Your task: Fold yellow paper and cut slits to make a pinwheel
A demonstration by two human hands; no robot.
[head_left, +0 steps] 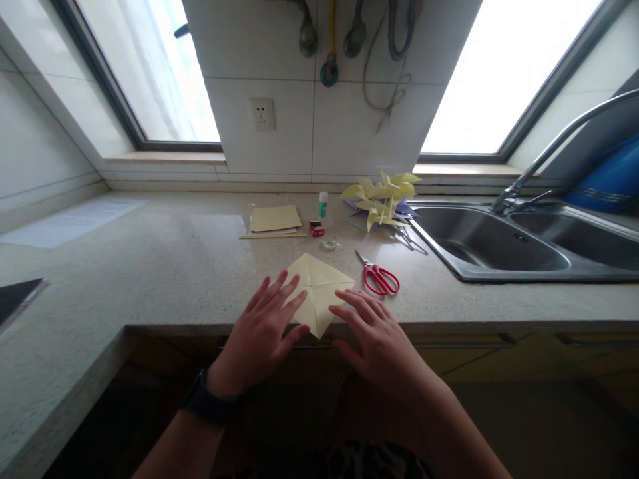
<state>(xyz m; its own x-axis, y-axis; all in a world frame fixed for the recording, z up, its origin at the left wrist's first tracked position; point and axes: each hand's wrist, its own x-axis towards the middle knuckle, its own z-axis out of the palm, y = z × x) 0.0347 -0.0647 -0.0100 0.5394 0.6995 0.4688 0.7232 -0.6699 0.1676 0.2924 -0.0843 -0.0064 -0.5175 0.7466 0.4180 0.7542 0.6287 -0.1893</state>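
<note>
A pale yellow square of paper (319, 286) lies turned like a diamond near the front edge of the speckled countertop (164, 266), with crossed crease lines on it. My left hand (264, 329) rests flat on its left corner, fingers spread. My right hand (372, 329) lies flat at its lower right edge, fingertips touching the paper. Neither hand grips anything. A dark band sits on my left wrist.
Red-handled scissors (378, 276) lie just right of the paper. Behind are a stack of yellow sheets (275, 218), a glue bottle (323, 203), a small red box (316, 228), a tape roll (329, 245) and folded yellow paper pinwheels (382, 196). A steel sink (504, 243) with faucet fills the right.
</note>
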